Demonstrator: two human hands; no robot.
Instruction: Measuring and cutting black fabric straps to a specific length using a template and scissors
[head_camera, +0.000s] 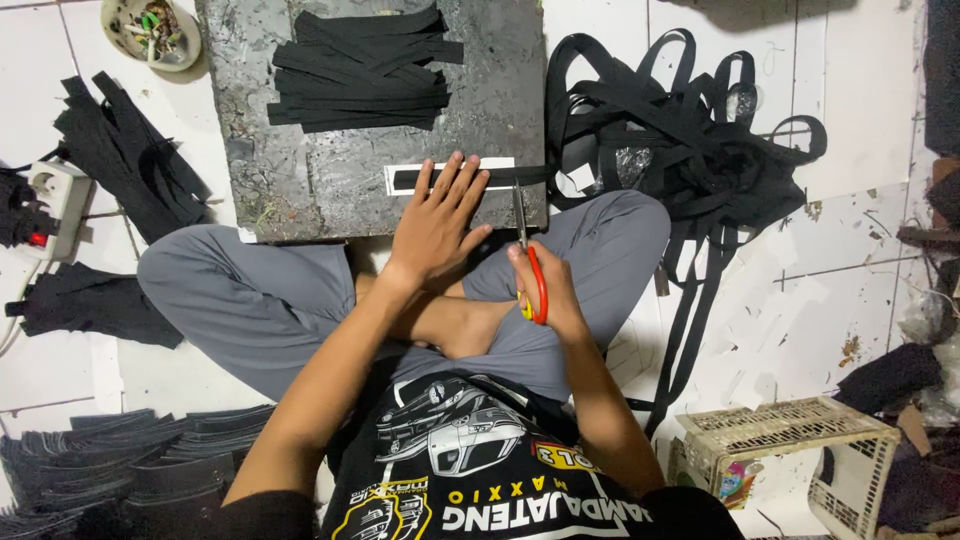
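Observation:
My left hand lies flat, fingers spread, pressing a black strap onto a white template strip at the near edge of a dark board. My right hand grips red-handled scissors; their blades point up at the strap just right of my left fingers. The strap runs on to the right into a tangled heap of black strap. A stack of cut black strips rests at the board's far side.
I sit cross-legged in grey trousers on a white tiled floor. A bowl of small items and a power strip sit at left, with black pieces piled around. A cream plastic basket stands at lower right.

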